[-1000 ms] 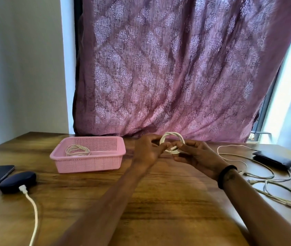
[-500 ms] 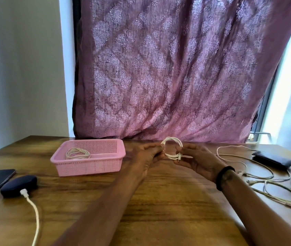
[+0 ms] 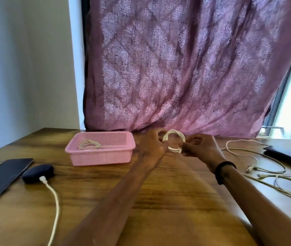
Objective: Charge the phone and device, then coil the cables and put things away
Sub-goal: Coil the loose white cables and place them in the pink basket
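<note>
Two hands, left hand [image 3: 152, 148], right hand [image 3: 200, 148], pinching coiled cable [image 3: 174, 140]

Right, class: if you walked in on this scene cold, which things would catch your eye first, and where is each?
First, the two hands, left hand and right hand, holding a small white coiled cable up at the middle of the wooden table. Next, the pink basket to their left, with another coiled cable inside. Behind everything hangs a large patterned mauve curtain.
</note>
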Demonstrator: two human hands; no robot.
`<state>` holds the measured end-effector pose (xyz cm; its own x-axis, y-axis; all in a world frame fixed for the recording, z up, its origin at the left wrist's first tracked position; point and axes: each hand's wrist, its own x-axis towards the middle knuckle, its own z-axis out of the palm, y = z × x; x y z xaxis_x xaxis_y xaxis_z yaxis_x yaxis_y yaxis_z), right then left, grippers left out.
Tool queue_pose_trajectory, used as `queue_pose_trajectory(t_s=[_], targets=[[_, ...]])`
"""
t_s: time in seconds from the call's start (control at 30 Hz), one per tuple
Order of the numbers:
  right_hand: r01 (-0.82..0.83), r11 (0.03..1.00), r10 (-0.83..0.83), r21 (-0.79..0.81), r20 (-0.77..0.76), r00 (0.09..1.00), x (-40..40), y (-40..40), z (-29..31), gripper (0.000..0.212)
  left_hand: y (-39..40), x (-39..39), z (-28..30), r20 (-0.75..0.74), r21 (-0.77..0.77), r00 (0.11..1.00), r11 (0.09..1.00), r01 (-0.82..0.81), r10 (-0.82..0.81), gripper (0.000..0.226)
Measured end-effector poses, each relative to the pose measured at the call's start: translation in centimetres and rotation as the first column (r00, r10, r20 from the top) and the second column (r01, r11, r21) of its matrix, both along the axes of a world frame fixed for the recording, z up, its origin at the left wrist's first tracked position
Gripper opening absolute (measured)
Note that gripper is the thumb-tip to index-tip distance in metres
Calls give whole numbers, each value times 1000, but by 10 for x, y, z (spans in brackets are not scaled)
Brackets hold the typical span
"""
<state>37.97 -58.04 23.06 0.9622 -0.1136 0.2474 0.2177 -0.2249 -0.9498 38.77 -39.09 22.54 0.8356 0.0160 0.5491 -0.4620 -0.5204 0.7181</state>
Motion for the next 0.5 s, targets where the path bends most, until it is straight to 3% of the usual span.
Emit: queue_pose_trajectory(t_s=[0.13,0.27,0.4,0.5], targets=[[-57,996,57,74,6,998,-5,32,12,31,31,-15,19,88,128,994,989,-71,60,42],[-125,992,125,-28,28,992,7,94,39,16,89,-6,49,59,248,976,944,-217,209,39],[-125,940,143,-317,35,989,31,159,56,19,149,0,65,-94,403,934,871,-280,344,33],[-117,782,130,-612,-24,991,48,193,50,30,169,2,56,-259,470,884,850,-238,390,25]])
